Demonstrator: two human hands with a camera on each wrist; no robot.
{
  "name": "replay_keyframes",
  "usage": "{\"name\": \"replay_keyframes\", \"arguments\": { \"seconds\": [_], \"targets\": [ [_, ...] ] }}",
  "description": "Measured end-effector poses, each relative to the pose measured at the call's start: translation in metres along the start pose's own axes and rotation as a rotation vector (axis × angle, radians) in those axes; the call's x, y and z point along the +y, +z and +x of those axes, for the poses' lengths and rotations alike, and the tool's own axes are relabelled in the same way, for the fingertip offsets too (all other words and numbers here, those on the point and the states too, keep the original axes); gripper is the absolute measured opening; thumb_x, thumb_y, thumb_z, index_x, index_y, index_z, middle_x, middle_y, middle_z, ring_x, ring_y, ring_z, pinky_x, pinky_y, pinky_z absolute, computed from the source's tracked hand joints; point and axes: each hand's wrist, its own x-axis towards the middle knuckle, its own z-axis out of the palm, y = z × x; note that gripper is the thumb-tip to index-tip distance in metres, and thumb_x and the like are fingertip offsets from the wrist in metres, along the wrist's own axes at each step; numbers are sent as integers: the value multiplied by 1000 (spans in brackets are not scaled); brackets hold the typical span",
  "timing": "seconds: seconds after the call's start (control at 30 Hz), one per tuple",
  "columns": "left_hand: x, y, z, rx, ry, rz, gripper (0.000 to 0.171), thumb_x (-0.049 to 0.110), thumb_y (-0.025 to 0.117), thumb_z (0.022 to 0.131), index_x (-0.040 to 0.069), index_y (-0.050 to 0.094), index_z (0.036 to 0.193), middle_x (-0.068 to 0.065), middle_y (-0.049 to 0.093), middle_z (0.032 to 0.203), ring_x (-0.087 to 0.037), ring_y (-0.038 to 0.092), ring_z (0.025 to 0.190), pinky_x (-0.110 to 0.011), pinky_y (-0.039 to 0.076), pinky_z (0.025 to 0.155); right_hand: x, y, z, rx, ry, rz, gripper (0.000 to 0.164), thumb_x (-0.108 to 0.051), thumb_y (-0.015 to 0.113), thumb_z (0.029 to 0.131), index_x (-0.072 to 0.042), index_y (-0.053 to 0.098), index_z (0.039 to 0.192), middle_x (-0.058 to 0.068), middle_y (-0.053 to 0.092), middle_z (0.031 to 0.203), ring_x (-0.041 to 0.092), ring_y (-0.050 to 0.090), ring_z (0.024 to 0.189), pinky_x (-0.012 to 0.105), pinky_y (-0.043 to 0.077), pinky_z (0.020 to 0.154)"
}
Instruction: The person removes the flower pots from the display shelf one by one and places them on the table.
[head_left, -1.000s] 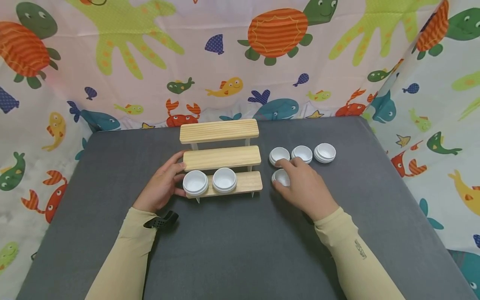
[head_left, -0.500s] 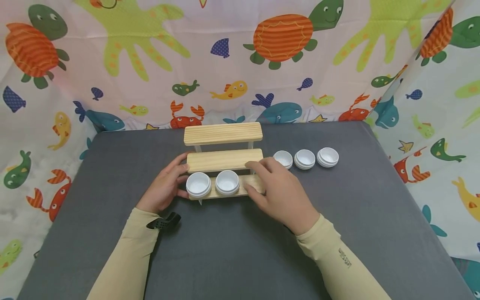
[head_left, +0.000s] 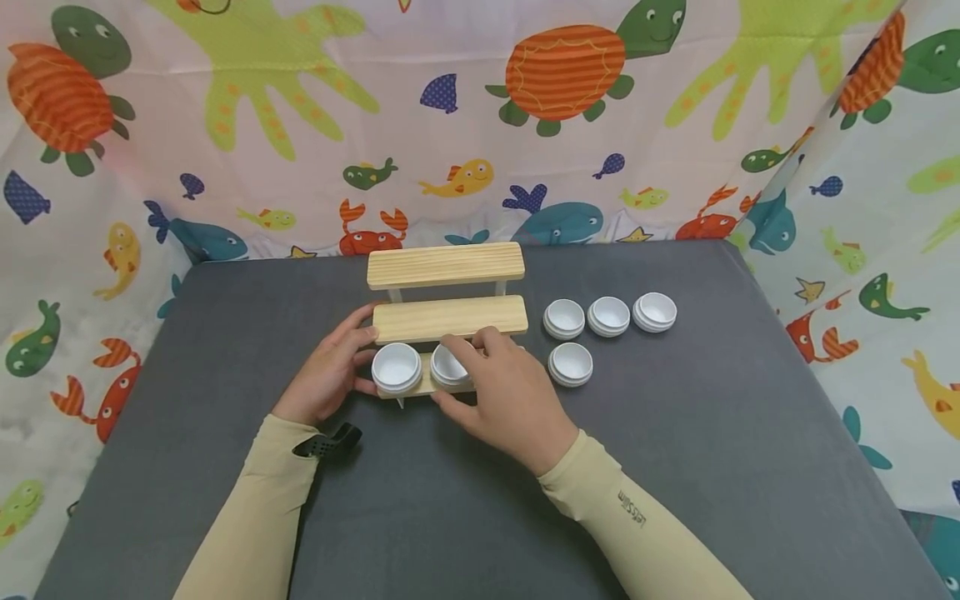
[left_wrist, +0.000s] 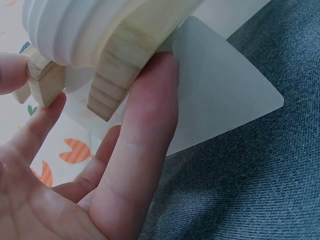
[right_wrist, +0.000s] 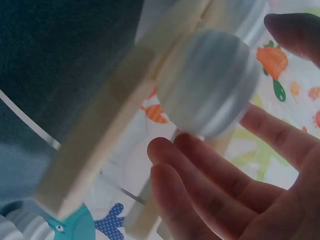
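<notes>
A three-tier wooden stand with pale boards stands at the table's middle. My left hand grips its left end, thumb on the middle board; in the left wrist view a finger presses under the front board. Two small white ribbed bowls sit on the front board: the left bowl and the right bowl. My right hand is at the right bowl, partly covering it. The right wrist view shows the right bowl among spread fingers, with the thumb held apart from it.
Right of the stand, three similar bowls line up: a near one, a middle one and a far-right one. A single bowl stands in front of them. A grey cloth covers the table; a sea-animal curtain hangs behind.
My right hand has moved left from the single bowl on the table, across the stand's right end, to the right bowl on the front board. My left hand keeps its place on the stand.
</notes>
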Motion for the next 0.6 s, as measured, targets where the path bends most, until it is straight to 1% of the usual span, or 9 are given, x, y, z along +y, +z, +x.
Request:
{"name": "replay_keyframes", "arguments": {
  "seconds": [0.1,0.23,0.4,0.6],
  "targets": [
    [0,0,1,-2,0,-4,61,36,47,113,33,29,171,-16,43,164,-44,51,145,-47,67,71,1,6,0,16,-2,-10,61,-47,81,94,-24,63,147,6,67,112,16,60,82,33,52,65],
    [-1,0,1,1,-3,4,62,37,47,113,33,27,171,-16,43,165,-43,51,145,-47,66,71,2,10,0,38,-1,12,59,-42,81,95,-23,63,148,7,68,113,17,62,83,35,53,65],
    [-1,-1,1,-1,-9,6,62,40,48,113,34,27,171,-16,44,165,-42,52,144,-48,66,72,2,12,1,30,14,37,58,-37,81,96,-23,62,149,8,67,115,17,64,86,33,54,67],
    [-1,-1,1,-6,-11,1,62,38,47,113,34,27,172,-17,44,165,-43,51,145,-48,67,73,2,13,1,19,31,45,59,-37,83,95,-24,63,149,8,67,115,16,62,85,31,53,66]
  ]
}}
